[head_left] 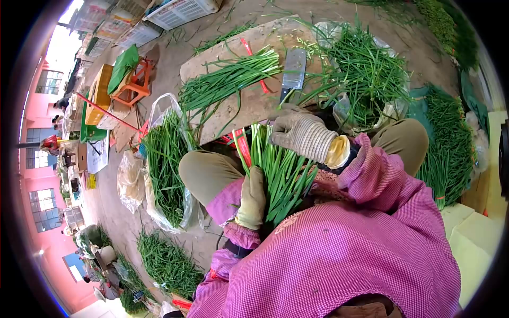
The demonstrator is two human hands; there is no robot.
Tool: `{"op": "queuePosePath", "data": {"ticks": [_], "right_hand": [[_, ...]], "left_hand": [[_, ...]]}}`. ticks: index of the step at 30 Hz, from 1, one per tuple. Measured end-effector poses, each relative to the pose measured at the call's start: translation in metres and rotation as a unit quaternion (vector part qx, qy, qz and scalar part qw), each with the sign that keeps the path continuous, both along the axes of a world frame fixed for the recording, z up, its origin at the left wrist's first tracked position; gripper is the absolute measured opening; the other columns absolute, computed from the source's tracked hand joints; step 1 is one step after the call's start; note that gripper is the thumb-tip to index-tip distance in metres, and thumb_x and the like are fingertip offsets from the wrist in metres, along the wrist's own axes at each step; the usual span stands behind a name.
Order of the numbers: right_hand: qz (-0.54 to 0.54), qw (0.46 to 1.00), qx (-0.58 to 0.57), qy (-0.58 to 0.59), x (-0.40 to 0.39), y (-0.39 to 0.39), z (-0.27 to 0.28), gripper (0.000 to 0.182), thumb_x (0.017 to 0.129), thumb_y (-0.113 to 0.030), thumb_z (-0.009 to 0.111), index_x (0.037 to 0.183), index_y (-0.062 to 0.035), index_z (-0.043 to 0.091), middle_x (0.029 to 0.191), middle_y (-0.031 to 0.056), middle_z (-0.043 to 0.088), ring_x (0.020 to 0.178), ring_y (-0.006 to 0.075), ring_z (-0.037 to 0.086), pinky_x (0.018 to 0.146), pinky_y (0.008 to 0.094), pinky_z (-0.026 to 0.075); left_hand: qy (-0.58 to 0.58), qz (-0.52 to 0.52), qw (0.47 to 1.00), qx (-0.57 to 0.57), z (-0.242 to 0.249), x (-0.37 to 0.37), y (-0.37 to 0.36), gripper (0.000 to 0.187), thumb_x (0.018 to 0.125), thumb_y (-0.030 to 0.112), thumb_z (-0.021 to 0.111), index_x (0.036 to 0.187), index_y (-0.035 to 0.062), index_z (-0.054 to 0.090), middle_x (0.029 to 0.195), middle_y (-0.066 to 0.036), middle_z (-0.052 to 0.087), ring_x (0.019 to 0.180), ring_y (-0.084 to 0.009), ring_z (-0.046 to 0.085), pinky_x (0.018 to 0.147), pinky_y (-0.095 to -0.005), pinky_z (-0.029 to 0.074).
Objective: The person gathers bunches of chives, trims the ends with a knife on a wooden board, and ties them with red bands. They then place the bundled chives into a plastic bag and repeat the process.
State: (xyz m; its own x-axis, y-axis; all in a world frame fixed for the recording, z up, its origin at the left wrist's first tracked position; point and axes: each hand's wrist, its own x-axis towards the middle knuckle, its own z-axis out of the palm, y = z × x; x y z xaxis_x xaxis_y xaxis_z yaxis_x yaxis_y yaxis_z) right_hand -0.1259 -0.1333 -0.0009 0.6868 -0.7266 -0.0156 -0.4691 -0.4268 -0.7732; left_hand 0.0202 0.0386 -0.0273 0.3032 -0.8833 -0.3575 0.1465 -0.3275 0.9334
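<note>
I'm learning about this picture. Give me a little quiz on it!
1. True or false: both hands wear gloves.
2. What lies on the wooden board beside the cut greens? A) cleaver B) spoon C) scissors
3. Fill in: the left hand and right hand hold a bundle of green ____.

Key:
1. True.
2. A, the cleaver.
3. Chives: the chive bundle rests on the person's lap, left hand at its base, right hand on its upper part.

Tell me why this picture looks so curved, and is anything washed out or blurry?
Head view: a fisheye lens bends the pink buildings and leaves black corners; daylight is soft, with faint shadows; the sky strip at top left is blown out; the gloved hands, left and right, and the bundle of green chives are sharp.
</note>
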Motion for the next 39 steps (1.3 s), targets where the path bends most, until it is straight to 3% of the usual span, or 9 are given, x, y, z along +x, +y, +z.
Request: {"op": "queuePosePath", "data": {"ticks": [5, 7, 11, 21, 24, 26, 27, 34, 39], "right_hand": [[0.019, 0.999, 0.029, -0.012, 0.002, 0.005, 0.004, 0.034, 0.085, -0.039, 0.067, 0.092, -0.0059, 0.068, 0.117, 0.0142, 0.064, 0.114, 0.0327, 0.056, 0.101, 0.0424, 0.042], [-0.057, 0.971, -0.218, 0.081, 0.011, 0.016, 0.008, 0.045, 0.084, -0.046, 0.066, 0.100, -0.0037, 0.067, 0.121, 0.0169, 0.063, 0.116, 0.0332, 0.056, 0.103, 0.0427, 0.041], [0.011, 0.986, -0.031, 0.161, 0.022, 0.012, 0.020, 0.060, 0.080, -0.054, 0.064, 0.110, -0.0022, 0.066, 0.119, 0.0175, 0.063, 0.117, 0.0364, 0.053, 0.104, 0.0434, 0.040], [0.131, 0.952, -0.278, 0.008, -0.014, 0.008, -0.011, 0.029, 0.092, -0.029, 0.061, 0.109, -0.0076, 0.069, 0.122, 0.0144, 0.062, 0.120, 0.0339, 0.054, 0.101, 0.0395, 0.045], [-0.066, 0.955, 0.203, -0.207, -0.022, 0.001, -0.006, 0.028, 0.098, -0.024, 0.056, 0.111, -0.0016, 0.067, 0.107, 0.0166, 0.066, 0.103, 0.0278, 0.063, 0.094, 0.0340, 0.047], [-0.129, 0.980, -0.092, -0.120, -0.052, -0.038, 0.007, 0.024, 0.096, -0.020, 0.057, 0.104, 0.0012, 0.065, 0.088, 0.0086, 0.067, 0.084, 0.0216, 0.062, 0.075, 0.0355, 0.051], [-0.272, 0.921, 0.102, -0.260, -0.062, -0.042, 0.040, 0.021, 0.096, -0.017, 0.055, 0.104, -0.0002, 0.065, 0.091, 0.0077, 0.067, 0.086, 0.0204, 0.062, 0.077, 0.0335, 0.051], [-0.329, 0.804, -0.388, 0.308, -0.145, -0.112, 0.065, 0.042, 0.092, -0.041, 0.058, 0.118, -0.0092, 0.065, 0.107, 0.0149, 0.068, 0.098, 0.0367, 0.065, 0.088, 0.0438, 0.050], [0.009, 0.991, 0.077, -0.106, -0.036, -0.042, 0.020, 0.038, 0.086, -0.038, 0.067, 0.107, -0.0061, 0.067, 0.096, 0.0122, 0.069, 0.089, 0.0307, 0.065, 0.081, 0.0400, 0.052]], "left_hand": [[0.012, 0.034, 0.999, -0.008, -0.001, -0.001, 0.004, 0.042, 0.106, 0.031, 0.038, 0.115, -0.0037, 0.060, 0.096, -0.011, 0.067, 0.084, -0.0207, 0.060, 0.077, -0.0320, 0.048], [-0.209, -0.025, 0.976, 0.048, -0.005, 0.004, 0.006, 0.040, 0.105, 0.032, 0.039, 0.108, -0.0025, 0.060, 0.085, -0.015, 0.064, 0.076, -0.0244, 0.059, 0.070, -0.0346, 0.047], [-0.183, 0.003, 0.983, -0.010, -0.006, -0.003, 0.007, 0.035, 0.103, 0.028, 0.043, 0.102, -0.0023, 0.060, 0.080, -0.016, 0.060, 0.072, -0.0264, 0.056, 0.069, -0.0373, 0.046], [-0.023, 0.031, 0.999, 0.030, -0.011, -0.001, 0.005, 0.038, 0.102, 0.032, 0.051, 0.110, -0.0020, 0.065, 0.091, -0.001, 0.063, 0.083, -0.0098, 0.053, 0.074, -0.0258, 0.045], [0.028, 0.051, 0.997, 0.046, -0.014, 0.003, 0.006, 0.043, 0.104, 0.035, 0.047, 0.105, -0.0032, 0.065, 0.088, 0.002, 0.060, 0.080, -0.0075, 0.050, 0.071, -0.0246, 0.043], [0.034, 0.052, 0.997, 0.048, -0.013, 0.005, 0.007, 0.043, 0.104, 0.036, 0.046, 0.106, -0.0032, 0.065, 0.088, 0.001, 0.061, 0.080, -0.0078, 0.051, 0.071, -0.0246, 0.044], [0.040, 0.052, 0.997, 0.050, -0.012, 0.005, 0.008, 0.044, 0.104, 0.036, 0.046, 0.106, -0.0032, 0.065, 0.089, 0.001, 0.061, 0.081, -0.0081, 0.051, 0.072, -0.0246, 0.044], [-0.036, 0.028, 0.999, 0.018, -0.013, 0.001, 0.006, 0.044, 0.105, 0.034, 0.043, 0.104, -0.0035, 0.065, 0.084, -0.002, 0.062, 0.077, -0.0103, 0.052, 0.069, -0.0268, 0.043], [-0.080, 0.000, 0.996, 0.039, -0.009, -0.004, 0.006, 0.045, 0.105, 0.035, 0.043, 0.097, -0.0038, 0.064, 0.075, -0.002, 0.057, 0.071, -0.0114, 0.048, 0.064, -0.0295, 0.042]]}}
